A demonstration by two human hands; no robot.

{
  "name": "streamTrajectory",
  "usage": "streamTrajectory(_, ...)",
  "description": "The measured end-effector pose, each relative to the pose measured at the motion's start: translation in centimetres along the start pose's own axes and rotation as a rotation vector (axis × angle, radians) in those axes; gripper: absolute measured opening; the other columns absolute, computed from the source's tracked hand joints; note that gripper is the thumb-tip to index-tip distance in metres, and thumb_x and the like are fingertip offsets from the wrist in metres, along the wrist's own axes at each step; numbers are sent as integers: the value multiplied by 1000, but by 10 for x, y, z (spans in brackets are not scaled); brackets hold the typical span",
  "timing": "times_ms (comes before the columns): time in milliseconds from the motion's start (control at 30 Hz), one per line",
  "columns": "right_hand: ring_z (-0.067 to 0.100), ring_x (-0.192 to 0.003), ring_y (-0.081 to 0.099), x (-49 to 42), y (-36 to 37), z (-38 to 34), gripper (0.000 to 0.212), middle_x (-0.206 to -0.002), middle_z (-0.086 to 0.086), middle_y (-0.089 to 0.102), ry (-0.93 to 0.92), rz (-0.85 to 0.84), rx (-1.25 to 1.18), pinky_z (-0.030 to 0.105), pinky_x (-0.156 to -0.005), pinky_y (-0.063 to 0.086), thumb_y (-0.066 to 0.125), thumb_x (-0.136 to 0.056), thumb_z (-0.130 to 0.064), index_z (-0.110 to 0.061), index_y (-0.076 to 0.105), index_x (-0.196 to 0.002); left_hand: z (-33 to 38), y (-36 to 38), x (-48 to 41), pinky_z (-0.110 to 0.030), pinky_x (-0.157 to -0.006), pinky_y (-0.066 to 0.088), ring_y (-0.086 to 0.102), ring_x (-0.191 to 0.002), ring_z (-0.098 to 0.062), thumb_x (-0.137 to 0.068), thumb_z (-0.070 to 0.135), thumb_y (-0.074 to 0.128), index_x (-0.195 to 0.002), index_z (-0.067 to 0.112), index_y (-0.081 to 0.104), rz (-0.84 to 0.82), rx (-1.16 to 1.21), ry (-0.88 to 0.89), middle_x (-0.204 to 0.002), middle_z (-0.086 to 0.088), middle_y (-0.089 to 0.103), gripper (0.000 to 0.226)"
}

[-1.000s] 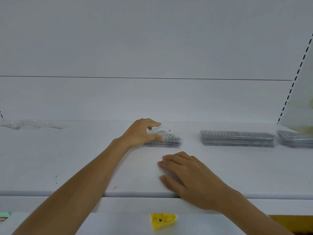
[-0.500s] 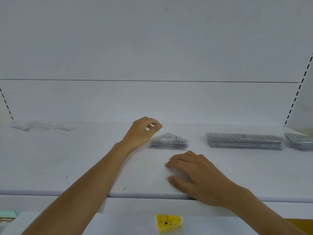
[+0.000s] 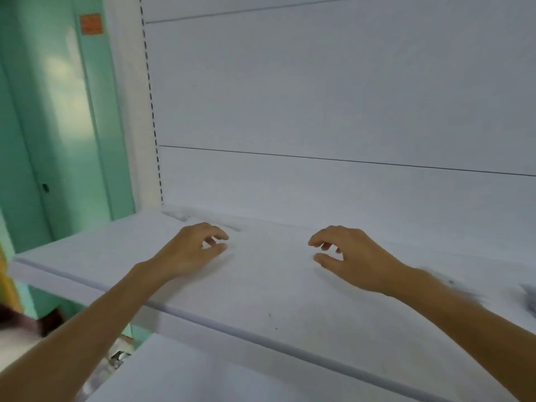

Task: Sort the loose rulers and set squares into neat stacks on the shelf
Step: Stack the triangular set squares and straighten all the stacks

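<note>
The left hand (image 3: 191, 250) is over the white shelf (image 3: 261, 288) with its fingers loosely curled and its thumb apart from the forefinger, and it holds nothing. The right hand (image 3: 353, 256) mirrors it to the right, well apart from it, likewise loosely curled and empty. A soft shadow lies under each hand, but whether any fingertip touches the board cannot be told. Just beyond the left hand, along the back left corner of the shelf, lie faint clear flat pieces (image 3: 185, 216); they are too blurred to tell ruler from set square. Beside the right forearm, at the right edge of the view, a dark smear (image 3: 528, 297) sits on the shelf, too blurred to name. Behind rises the white back panel (image 3: 319, 97), crossed by thin dark seams, with a slotted upright (image 3: 151, 97) at its left. Left of that stands a green wall (image 3: 58, 140) bearing an orange label (image 3: 91, 24). Below the front edge lies a second white shelf (image 3: 203, 375).
</note>
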State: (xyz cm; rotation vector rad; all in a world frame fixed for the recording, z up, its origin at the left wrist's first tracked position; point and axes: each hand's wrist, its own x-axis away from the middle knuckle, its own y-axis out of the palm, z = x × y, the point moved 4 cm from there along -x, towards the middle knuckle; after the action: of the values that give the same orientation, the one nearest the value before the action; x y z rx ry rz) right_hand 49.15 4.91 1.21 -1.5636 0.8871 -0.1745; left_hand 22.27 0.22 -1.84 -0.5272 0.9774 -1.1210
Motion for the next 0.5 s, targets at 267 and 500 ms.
streamTrajectory(267,8,-108,49,-113,71,-61,30,-123,-7,52,48,-130,47,21,-88,37,51,-93,-33,-23,52,-121,-130,-63,-37,-18,-82,32,52,-100,-10,-89,27,58,-113,18,61,-40,-171,-60,-115,6,59,26)
streamTrajectory(500,14,-113,50,-182,116,-62,34,-129,-2,50,197,-146,105,26,-93,39,52,-92,-31,-19,50,-124,-193,-76,-84,-19,-94,29,46,-121,-15,-93,31,51,-123,19,55,-150,-210,-7,-130,0,52,32)
